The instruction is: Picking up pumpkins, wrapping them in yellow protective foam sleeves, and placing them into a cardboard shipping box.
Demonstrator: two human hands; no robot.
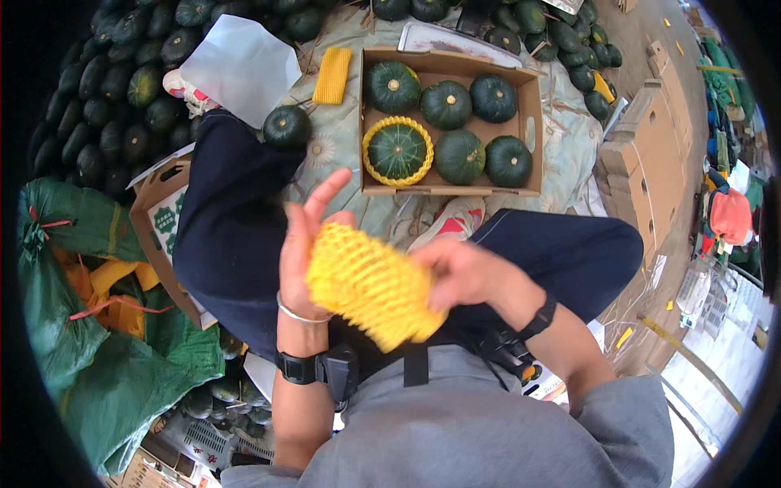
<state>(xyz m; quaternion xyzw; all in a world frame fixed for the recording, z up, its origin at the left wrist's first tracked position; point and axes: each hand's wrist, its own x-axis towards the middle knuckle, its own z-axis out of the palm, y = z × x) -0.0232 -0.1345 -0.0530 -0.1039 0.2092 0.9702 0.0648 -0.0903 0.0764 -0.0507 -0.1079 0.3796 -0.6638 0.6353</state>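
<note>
A yellow foam net sleeve (372,283) stretches between my two hands above my lap, blurred by motion. My right hand (464,271) pinches its right end. My left hand (302,253) is against the other end, thumb and one finger spread upward; the sleeve hides its other fingers, so its grip is unclear. Beyond my hands, an open cardboard box (451,190) holds several dark green squashes, stems up. At its near left corner, one squash (398,150) wears a yellow foam net (369,165) around its sides. The other squashes in the box, such as this one (493,97), are bare.
A loose squash (287,127) sits left of the box, near flat yellow foam sleeves (332,76) and a translucent sheet (244,70). Squashes are heaped at far left (110,116). A green sack (110,366) lies at left; flattened cardboard boxes (647,158) stand at right.
</note>
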